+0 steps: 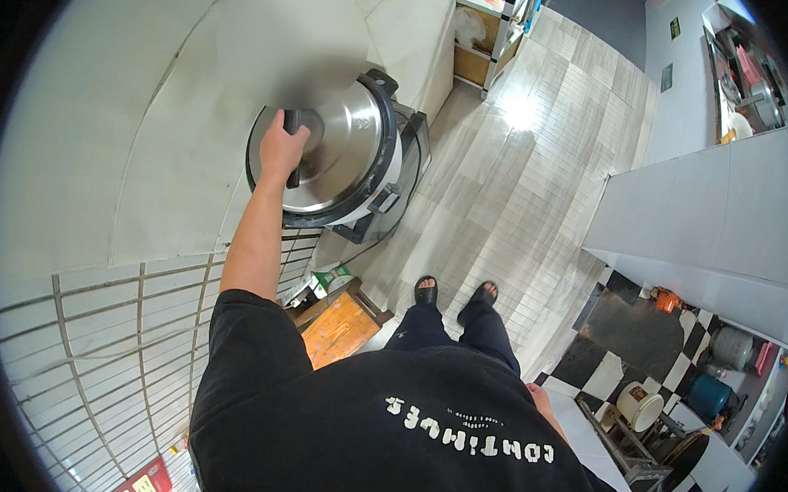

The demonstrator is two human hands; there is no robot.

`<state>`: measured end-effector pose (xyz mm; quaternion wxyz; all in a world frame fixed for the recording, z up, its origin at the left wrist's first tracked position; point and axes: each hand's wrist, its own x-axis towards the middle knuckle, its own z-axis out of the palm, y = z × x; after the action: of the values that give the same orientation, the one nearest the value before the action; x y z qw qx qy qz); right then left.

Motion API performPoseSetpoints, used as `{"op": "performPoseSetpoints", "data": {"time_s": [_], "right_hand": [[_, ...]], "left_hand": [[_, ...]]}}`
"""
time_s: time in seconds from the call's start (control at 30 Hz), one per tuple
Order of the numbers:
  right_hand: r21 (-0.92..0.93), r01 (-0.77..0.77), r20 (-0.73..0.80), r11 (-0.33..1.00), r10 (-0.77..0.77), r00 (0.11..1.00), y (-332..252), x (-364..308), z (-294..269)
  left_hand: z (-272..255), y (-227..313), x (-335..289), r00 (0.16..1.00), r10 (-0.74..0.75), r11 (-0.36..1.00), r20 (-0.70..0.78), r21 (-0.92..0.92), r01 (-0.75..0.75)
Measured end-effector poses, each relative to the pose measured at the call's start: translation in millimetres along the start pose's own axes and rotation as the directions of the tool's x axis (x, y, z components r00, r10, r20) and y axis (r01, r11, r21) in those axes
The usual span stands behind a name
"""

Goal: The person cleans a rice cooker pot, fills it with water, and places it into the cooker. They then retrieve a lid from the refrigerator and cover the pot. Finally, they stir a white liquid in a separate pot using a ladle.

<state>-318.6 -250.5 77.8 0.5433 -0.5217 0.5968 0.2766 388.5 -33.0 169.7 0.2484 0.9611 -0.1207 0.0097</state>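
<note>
**Left hand on the handle of a big steel cooker lid**

The left hand (pixel 283 148) is clenched around a dark, bar-shaped handle (pixel 293 127) at the centre of a round lid (pixel 341 150) of brushed, shiny metal. The lid sits on a large cooker (pixel 389 179) with a white body, a black rim and black latches at its edge; the cooker stands on a dark frame stand (pixel 412 158) close against a pale, smooth wall (pixel 134 99). The bare forearm stretches up from a black sleeve to reach it.

The right hand (pixel 542 401) shows only as a sliver beside the black shirt, low at the person's side, and whether it is clenched or released cannot be told.

Below the cooker, a small wooden stool (pixel 341 323) with an orange-brown top stands next to the person's legs, with a green and white packet (pixel 325 281) just beside it. The floor (pixel 523 164) is of pale, glossy narrow tiles and catches a bright glare. The lower wall to the left is of white square tiles with dark joints, and a red label with yellow patches (pixel 145 481) sits at its bottom edge.

To the right, on black and white checkered floor, stand a white bucket (pixel 640 403), a blue gas cylinder (pixel 709 393) and a grey pot (pixel 732 346)
</note>
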Motion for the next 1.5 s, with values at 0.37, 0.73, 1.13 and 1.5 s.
{"op": "performPoseSetpoints", "data": {"time_s": [0.37,0.73,1.13,1.5], "right_hand": [[0.261,-0.075,-0.123,0.962,0.11,0.986,37,72,-97],[-0.414,0.257,-0.577,0.874,-0.469,0.669,-302,265,-423],[-0.497,0.338,-0.617,0.799,-0.599,0.51,-559,407,-670],[-0.115,-0.059,0.098,0.992,0.071,0.993,-560,451,-648]], "left_hand": [[5,109,-51,0.938,0.207,0.904,-0.277,0.421,-0.075],[180,197,-189,0.45,-0.298,0.911,0.842,0.392,-0.13],[350,287,34,0.168,-0.324,0.81,0.931,0.364,-0.46],[576,1038,458,0.487,0.83,0.546,0.272,-0.573,-0.611]]}}
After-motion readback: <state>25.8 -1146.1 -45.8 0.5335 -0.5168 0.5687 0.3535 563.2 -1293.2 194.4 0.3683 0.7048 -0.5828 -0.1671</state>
